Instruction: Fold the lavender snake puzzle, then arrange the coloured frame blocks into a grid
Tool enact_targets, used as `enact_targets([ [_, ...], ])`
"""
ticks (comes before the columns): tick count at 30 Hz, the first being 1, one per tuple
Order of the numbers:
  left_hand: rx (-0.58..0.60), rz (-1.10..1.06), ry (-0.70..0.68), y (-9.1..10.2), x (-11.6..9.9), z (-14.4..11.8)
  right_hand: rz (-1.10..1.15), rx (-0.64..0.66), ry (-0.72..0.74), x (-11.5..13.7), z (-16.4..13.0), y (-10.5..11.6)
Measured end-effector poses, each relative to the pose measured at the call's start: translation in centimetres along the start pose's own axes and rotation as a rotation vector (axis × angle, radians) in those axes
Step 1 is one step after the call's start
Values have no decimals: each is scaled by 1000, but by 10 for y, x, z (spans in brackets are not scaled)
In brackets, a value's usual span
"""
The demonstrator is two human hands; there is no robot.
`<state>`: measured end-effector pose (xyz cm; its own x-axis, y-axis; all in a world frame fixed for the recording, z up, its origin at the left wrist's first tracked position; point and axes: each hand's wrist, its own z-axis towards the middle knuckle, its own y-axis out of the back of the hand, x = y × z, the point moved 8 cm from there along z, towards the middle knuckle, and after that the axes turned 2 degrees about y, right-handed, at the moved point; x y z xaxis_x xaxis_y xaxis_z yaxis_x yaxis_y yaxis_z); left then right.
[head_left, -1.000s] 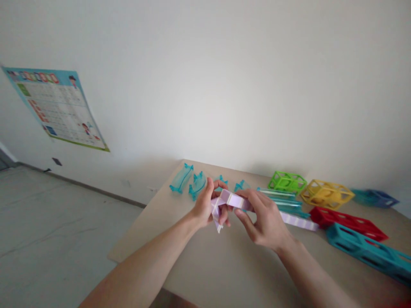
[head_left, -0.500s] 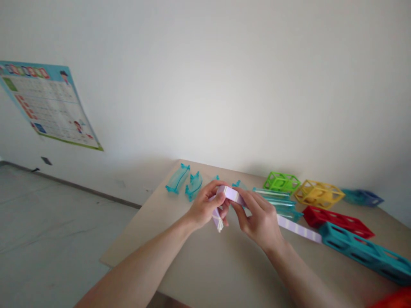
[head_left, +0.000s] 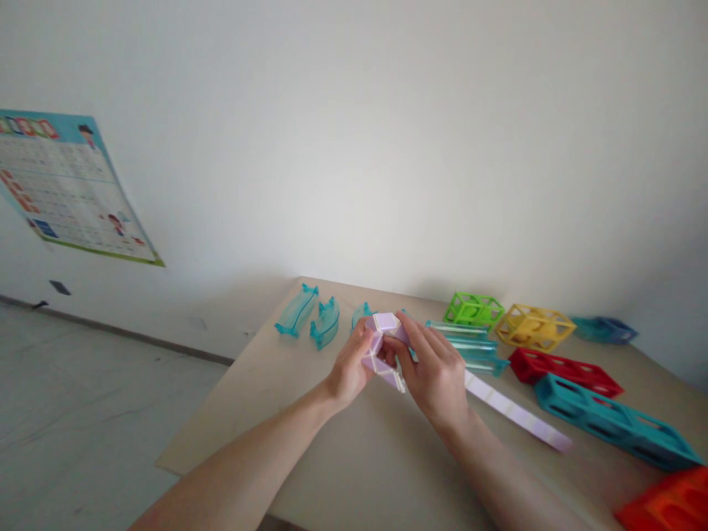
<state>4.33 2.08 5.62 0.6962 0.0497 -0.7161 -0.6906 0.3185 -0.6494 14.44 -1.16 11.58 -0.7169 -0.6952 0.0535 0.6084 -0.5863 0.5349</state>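
A lilac snake puzzle with pale seams (head_left: pixel 384 322) is held up over the table in both hands. Its near end is bent into an angular C shape, while a long straight tail sticks out beyond my right hand toward the lower right. My left hand (head_left: pixel 348 369) pinches the bent part at its left side, thumb on top. On the other side, my right hand (head_left: pixel 439 376) grips the section where the bend meets the tail, and its fingers hide part of it.
Clear turquoise curved pieces (head_left: pixel 299 311) lie on the table (head_left: pixel 243 413), with turquoise tubes (head_left: pixel 470 345) behind my right hand. Rightward are green (head_left: pixel 474 310) and yellow frame blocks (head_left: pixel 535 327), a red block (head_left: pixel 564 372), a long teal block (head_left: pixel 613 420) and an orange block (head_left: pixel 669 501).
The bent end of the snake puzzle has turned into a more closed C shape. Its straight tail has swung lower. The view has shifted slightly right, showing more of the orange block.
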Motion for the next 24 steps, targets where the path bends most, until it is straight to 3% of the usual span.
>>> enact_targets([
  [4,8,85,-66,2,-7,3,84,15,39,2,3,0],
  [14,22,185,-70,7,-1,0,212,131,74,2,3,-7],
  [19,-21,193,-46,12,0,1,291,265,68,2,1,-13],
  [24,7,285,0,17,3,2,374,408,19,-3,0,-17],
])
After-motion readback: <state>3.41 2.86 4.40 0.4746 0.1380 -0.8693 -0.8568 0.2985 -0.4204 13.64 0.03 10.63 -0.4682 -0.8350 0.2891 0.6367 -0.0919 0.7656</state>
